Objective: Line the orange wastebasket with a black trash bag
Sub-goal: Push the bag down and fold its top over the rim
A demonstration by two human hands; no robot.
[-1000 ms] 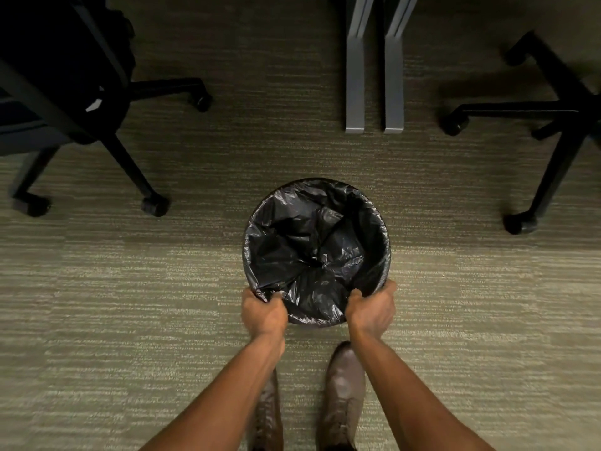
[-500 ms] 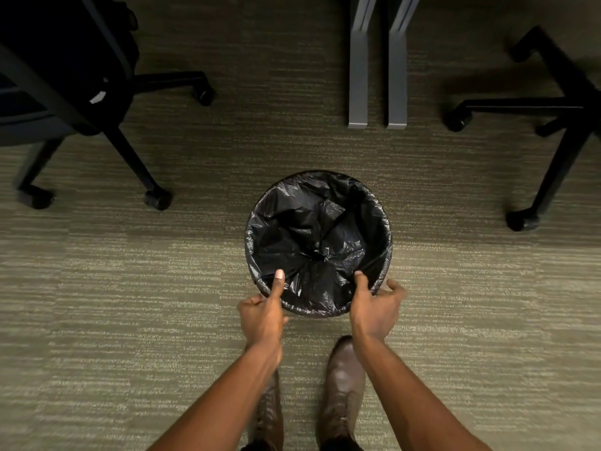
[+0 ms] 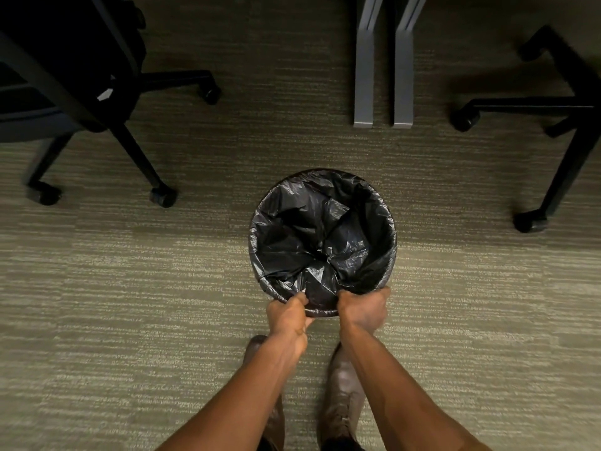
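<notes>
The round wastebasket (image 3: 320, 312) stands on the carpet straight ahead of me. A crinkled black trash bag (image 3: 322, 236) covers its inside and folds over the rim all around, so the orange wall is hidden. My left hand (image 3: 287, 312) pinches the bag's edge at the near rim, fingers closed on the plastic. My right hand (image 3: 364, 307) grips the bag at the near rim a little to the right, fingers curled over the edge.
A black office chair (image 3: 81, 92) with castors stands at the left, another chair base (image 3: 553, 125) at the right. Two grey desk legs (image 3: 383, 76) rest on the carpet beyond the basket. My brown shoes (image 3: 341, 385) are just behind my hands.
Half a second ago both hands were off the rim with fingers spread. Now both have closed on the bag's edge at the near rim again.
</notes>
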